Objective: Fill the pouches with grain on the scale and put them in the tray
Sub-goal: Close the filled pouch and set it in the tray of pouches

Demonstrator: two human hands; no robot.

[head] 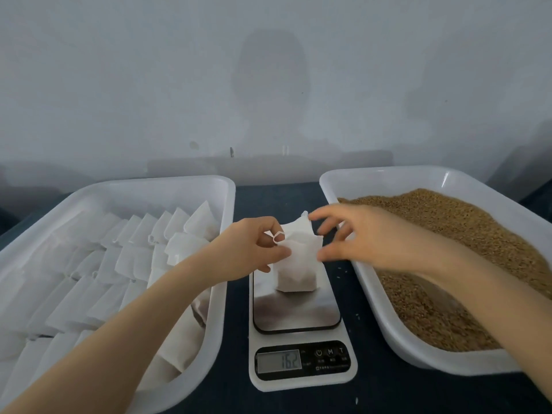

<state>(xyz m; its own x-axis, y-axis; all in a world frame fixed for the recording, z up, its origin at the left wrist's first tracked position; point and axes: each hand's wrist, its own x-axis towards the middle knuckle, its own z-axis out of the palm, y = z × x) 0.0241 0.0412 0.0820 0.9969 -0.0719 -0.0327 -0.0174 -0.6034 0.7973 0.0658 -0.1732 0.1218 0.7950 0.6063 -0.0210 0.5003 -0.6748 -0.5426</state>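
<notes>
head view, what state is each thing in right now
scale, on, display shows digits
pouch, upright on the scale, partly filled
left hand, pinches the pouch top
right hand, open, fingers spread beside the pouch
left tray, holds rows of pouches
right tray, holds loose grain

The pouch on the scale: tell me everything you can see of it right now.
The pouch is small and white, of thin cloth-like or paper-like material. It stands upright on the back part of the shiny platform of the scale. Its lower part bulges and looks darker, as if filled. The top is slack and creased, with a thin string loop at the upper left. The left hand pinches its upper left edge. The right hand hovers, fingers spread, at its upper right; contact cannot be told.
</notes>
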